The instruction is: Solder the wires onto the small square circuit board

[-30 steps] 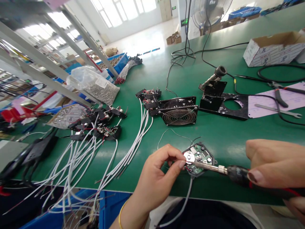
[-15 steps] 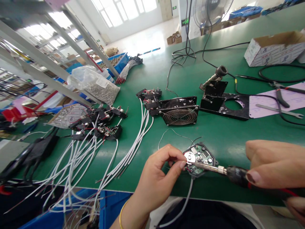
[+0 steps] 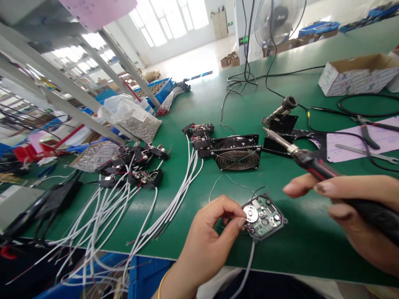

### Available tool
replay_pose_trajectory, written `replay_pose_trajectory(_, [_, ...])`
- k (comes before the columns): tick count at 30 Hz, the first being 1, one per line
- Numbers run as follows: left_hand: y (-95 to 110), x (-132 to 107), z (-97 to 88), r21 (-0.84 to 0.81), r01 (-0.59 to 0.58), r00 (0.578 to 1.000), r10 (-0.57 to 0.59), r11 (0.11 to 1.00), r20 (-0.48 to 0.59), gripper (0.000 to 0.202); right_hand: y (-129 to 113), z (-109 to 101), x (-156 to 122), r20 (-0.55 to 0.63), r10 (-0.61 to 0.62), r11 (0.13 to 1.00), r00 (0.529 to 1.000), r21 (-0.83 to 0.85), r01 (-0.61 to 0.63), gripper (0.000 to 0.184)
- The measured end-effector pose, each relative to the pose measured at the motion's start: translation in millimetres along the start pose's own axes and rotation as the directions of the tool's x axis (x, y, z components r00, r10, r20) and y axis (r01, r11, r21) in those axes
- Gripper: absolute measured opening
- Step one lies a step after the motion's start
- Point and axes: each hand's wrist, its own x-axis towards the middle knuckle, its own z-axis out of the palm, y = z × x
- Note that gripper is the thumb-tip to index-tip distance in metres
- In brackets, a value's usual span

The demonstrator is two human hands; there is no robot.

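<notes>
My left hand (image 3: 213,234) is closed in a pinch at the left edge of a round metal disc (image 3: 251,214). That disc sits over the left part of a green circuit board (image 3: 267,220) in a dark angular housing (image 3: 284,221), with a grey cable (image 3: 249,265) running off its near side. A thin wire (image 3: 222,176) loops from behind my left fingers toward the board; whether they also grip it cannot be told. Up and to the right, my right hand (image 3: 349,203) grips a soldering iron (image 3: 311,164), its tip raised off the board and pointing up-left.
A small black fan (image 3: 237,154) stands behind the board, beside a black soldering stand (image 3: 280,124). White-cabled black assemblies (image 3: 143,174) lie to the left. Pliers (image 3: 369,135) and a wrench (image 3: 368,153) rest on pink paper at right. A white box (image 3: 358,77) sits farther back.
My right hand has lifted the soldering iron off the disc and moved it up and to the right. My left hand stays pinched at the disc. The view has shifted slightly.
</notes>
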Motion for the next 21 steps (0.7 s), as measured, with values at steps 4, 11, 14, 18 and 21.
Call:
replay_pose_trajectory(4, [-0.3,0.8,-0.6,0.006,-0.003,1.000,0.003,1.000,0.005,0.011,11.8,11.6,7.6,0.160,0.028,0.998,0.987,-0.056,-0.019,0.046])
replay_pose_trajectory(11, [0.6,-0.3,-4.0,0.002,0.006,1.000,-0.006,1.000,0.019,0.014,20.3,25.9,8.0,0.236,-0.048,0.999,0.971,0.031,0.042,0.061])
replay_pose_trajectory(14, [6.3,5.0,-10.9,-0.032,0.055,0.998,-0.054,0.998,0.024,0.023,26.2,28.2,8.5,0.232,-0.063,0.996,0.971,0.083,0.045,0.065])
replay_pose_trajectory(18, [17.9,33.6,-14.6,0.053,0.075,0.997,-0.075,0.996,-0.006,0.037,30.5,28.3,8.2,0.238,-0.088,0.991,0.967,0.119,0.061,0.072])
replay_pose_trajectory(21, [23.6,60.2,-6.4,-0.009,0.144,0.982,-0.142,0.990,0.125,0.034,30.8,27.6,8.2,0.241,-0.089,0.992,0.966,0.106,0.065,0.071])
